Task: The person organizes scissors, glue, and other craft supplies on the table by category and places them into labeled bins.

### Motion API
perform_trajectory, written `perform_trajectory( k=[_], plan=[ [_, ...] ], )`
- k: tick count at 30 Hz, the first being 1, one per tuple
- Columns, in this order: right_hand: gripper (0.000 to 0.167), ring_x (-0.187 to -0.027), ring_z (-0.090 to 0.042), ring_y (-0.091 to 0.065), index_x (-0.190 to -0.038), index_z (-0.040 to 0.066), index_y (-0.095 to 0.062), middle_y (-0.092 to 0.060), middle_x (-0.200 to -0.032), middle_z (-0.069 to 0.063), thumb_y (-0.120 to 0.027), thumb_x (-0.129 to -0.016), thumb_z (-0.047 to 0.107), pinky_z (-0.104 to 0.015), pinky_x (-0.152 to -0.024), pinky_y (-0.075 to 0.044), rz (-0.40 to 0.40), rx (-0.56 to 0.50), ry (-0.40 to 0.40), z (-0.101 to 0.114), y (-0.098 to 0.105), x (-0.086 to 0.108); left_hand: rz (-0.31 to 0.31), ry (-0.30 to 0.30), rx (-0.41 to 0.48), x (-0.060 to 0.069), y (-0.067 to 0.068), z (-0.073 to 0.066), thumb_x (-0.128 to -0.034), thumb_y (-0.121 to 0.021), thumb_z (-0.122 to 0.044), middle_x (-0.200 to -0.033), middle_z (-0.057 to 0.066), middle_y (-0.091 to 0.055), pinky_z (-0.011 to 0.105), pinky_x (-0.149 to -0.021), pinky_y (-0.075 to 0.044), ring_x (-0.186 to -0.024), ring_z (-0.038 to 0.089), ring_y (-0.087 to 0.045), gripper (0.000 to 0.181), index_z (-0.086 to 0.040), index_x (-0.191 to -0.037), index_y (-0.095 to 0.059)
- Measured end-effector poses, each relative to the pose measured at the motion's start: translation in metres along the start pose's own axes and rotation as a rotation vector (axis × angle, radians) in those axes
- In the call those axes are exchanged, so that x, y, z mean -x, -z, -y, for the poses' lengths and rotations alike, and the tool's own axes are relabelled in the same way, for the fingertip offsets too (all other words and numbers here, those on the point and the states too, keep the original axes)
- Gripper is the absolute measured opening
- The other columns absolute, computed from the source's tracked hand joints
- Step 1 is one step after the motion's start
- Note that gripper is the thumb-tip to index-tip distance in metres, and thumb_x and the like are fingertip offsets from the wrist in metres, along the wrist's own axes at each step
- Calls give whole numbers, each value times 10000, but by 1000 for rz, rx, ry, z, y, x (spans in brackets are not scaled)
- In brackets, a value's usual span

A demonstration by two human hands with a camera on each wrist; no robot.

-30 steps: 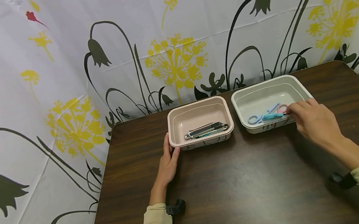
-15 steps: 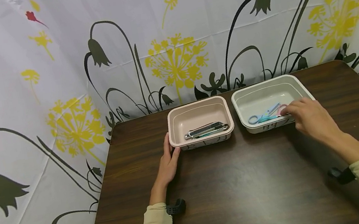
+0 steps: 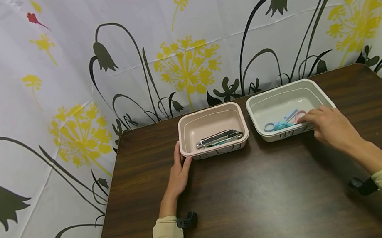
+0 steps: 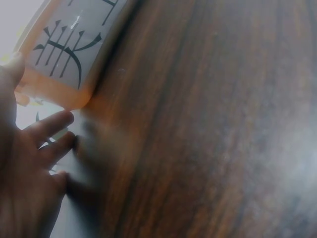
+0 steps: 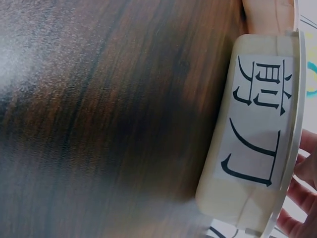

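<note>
In the head view, my left hand [image 3: 178,175] rests against the left end of a pink bin [image 3: 209,112], fingers along its outer side and thumb by the near corner. A dark box cutter [image 3: 218,137] lies inside with other slim pieces. My right hand [image 3: 334,128] reaches over the near rim of an off-white bin [image 3: 285,90]. It seems to pinch turquoise scissors [image 3: 283,125] by the blade end; the fingertips are partly hidden. Blue-handled scissors [image 3: 270,127] and a pink scissors handle [image 3: 301,114] are in that bin. The right wrist view shows a turquoise loop [image 5: 311,79] above the rim.
Both bins stand side by side near the back edge of a dark wood table [image 3: 257,200]. A flower-printed curtain [image 3: 174,20] hangs directly behind. Paper labels with characters are on the bins' front sides, one label [image 5: 255,119] plain in the right wrist view.
The turquoise scissors have come down lower and slightly left into the off-white bin, and my right hand's fingertips have shifted a little left with them. My left hand stays at the pink bin.
</note>
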State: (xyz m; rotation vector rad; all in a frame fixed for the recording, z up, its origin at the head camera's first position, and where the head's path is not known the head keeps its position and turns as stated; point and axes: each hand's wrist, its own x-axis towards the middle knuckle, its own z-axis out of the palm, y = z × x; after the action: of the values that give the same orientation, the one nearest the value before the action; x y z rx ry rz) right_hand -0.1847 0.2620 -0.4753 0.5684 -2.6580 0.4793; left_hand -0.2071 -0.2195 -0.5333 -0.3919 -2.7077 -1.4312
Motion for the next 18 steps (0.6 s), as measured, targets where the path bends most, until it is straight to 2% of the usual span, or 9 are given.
perform_trajectory(
  k=[6,13,18],
  plan=[
    [425,-975,-367,-559,-1095,48,-714,-678,-1105,-165,-549,-723,-75,-551,-749,-398,19,1,10,0,0,2,-13,-23,-11,0,0,1,-1048,-451,-369,-1546,104,-344,607,-1073,-262,-1415,323,-304,680,-176,-1590,-89],
    [436,-1001,-369,-561,-1135,53,-713,-672,-1137,-175,-550,-749,-69,-557,-781,-393,39,13,-7,0,-1,3,3,8,2,0,0,0,-1051,-454,-352,-1552,58,-340,565,-1106,-235,-1427,256,-285,673,-212,-1592,-80],
    [428,-1038,-372,-558,-1141,52,-712,-668,-1148,-181,-548,-763,-65,-563,-800,-386,22,7,-13,-1,-2,5,5,18,-5,-1,0,0,-1052,-456,-338,-1554,48,-334,557,-1112,-232,-1429,244,-283,671,-218,-1592,-76]
  ],
)
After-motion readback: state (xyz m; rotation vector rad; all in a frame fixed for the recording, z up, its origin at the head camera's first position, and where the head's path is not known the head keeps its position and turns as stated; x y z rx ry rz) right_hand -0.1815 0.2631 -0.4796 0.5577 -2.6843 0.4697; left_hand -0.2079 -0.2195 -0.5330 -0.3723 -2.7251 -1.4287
